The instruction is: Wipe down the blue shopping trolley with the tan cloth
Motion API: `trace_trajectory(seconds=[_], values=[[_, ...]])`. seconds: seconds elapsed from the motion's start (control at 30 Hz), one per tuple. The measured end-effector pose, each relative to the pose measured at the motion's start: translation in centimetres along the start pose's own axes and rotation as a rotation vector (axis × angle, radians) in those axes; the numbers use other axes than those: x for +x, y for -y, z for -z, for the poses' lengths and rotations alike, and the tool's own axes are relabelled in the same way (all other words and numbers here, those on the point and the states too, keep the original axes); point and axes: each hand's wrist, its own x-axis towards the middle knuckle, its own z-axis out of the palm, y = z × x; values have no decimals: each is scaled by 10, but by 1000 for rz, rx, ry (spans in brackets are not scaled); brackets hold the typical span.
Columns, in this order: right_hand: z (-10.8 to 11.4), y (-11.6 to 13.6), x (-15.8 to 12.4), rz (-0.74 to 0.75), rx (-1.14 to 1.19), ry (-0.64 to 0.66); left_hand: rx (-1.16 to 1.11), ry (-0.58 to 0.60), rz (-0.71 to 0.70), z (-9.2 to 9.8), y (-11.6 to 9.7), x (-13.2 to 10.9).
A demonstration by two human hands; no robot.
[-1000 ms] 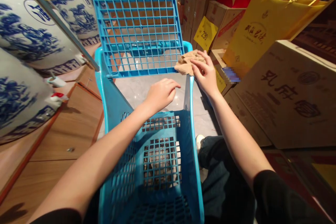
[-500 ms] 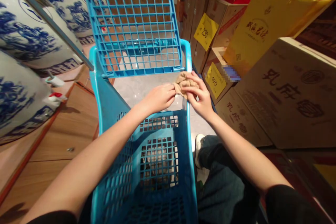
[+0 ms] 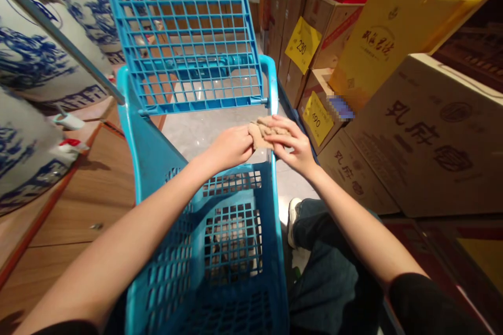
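Note:
My left hand (image 3: 230, 147) and my right hand (image 3: 288, 144) meet above the near end of a blue plastic shopping cart (image 3: 155, 154). Between them, both hands pinch a crumpled tan cloth (image 3: 265, 133), which hangs just above the cart's right rim. The left fingertips press its left side, while the right fingers lie across its top. The cart's blue mesh panel (image 3: 184, 36) stands tilted beyond my hands.
Large blue-and-white porcelain jars (image 3: 35, 47) stand left above a wooden floor (image 3: 74, 214). Stacked cardboard boxes (image 3: 424, 131), a yellow gift bag (image 3: 385, 36) and yellow price tags (image 3: 301, 44) fill the right. A jeans-clad leg (image 3: 330, 267) stands beside the cart.
My left hand has moved right from beside the cloth to grip it. The cloth has come off the far right rim toward the middle of my hands. The view has swung slightly left.

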Motion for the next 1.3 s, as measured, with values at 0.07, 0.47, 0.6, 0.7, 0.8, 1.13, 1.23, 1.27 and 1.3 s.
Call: trace_trajectory(seconds=[0.07, 0.47, 0.6, 0.7, 0.8, 1.13, 1.23, 1.27, 1.3], values=[[1, -13, 4, -58, 4, -85, 18, -15, 40, 3, 0, 0], [-6, -50, 21, -329, 58, -185, -259, -34, -33, 0, -6, -3], [-15, -25, 14, -328, 2, -269, -295, 10, -37, -2, -8, -5], [-14, -4, 6, -239, -36, -280, -284, 20, -43, -1, -8, -8], [-4, -12, 10, -122, -94, -205, -268, 9, -56, 0, -9, -11], [3, -39, 32, 24, -175, -107, -272, 6, -31, -7, -4, -12], [5, -41, 34, 51, -164, -52, -301, -3, -36, -5, -3, -12], [7, -45, 35, 39, -155, -51, -317, -10, -49, -5, -3, -11], [7, -48, 36, 22, -146, -58, -332, -17, -62, -5, -3, -11]])
